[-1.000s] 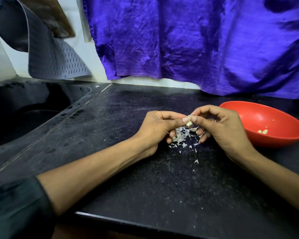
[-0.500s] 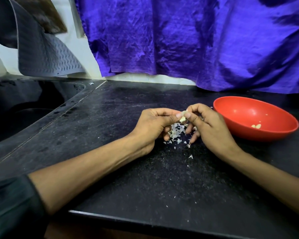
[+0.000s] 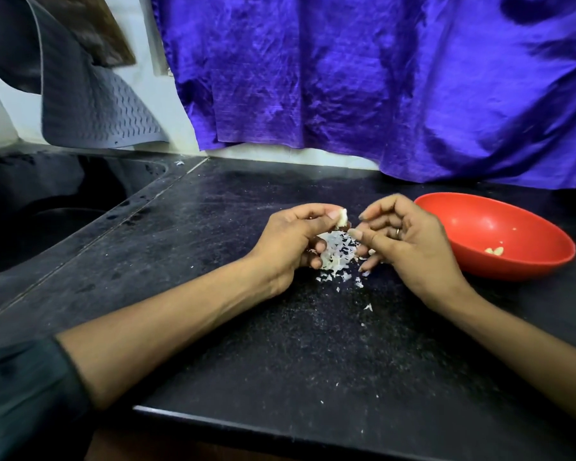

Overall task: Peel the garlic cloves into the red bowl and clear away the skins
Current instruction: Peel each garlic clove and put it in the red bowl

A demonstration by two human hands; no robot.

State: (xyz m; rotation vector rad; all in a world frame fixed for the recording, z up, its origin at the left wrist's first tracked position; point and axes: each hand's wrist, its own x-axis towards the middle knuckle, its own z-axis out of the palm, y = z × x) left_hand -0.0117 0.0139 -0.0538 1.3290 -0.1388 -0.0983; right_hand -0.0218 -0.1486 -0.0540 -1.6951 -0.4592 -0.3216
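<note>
Your left hand (image 3: 288, 241) rests on the black countertop (image 3: 280, 344) with its fingers curled, and it pinches a pale garlic clove (image 3: 441, 218) between thumb and forefinger at the fingertip end. Your right hand (image 3: 409, 251) sits just beside it, apart from the clove, with fingers loosely bent and a narrow gap between thumb and forefinger; whether a scrap of skin lies between them cannot be told. A ring shows on one right finger. Beneath and between the two hands lies a heap of white garlic skins (image 3: 338, 252), with loose flakes scattered toward you on the counter. The red bowl (image 3: 512, 261) stands on the counter just to the right of your right hand, near its knuckles, and holds a few peeled cloves (image 3: 494, 250) on its near-right inner slope. A purple cloth (image 3: 379, 78) hangs behind the counter, a grey perforated mat (image 3: 97, 104) leans at upper left, and a dark sink (image 3: 47, 207) lies to the left.
</note>
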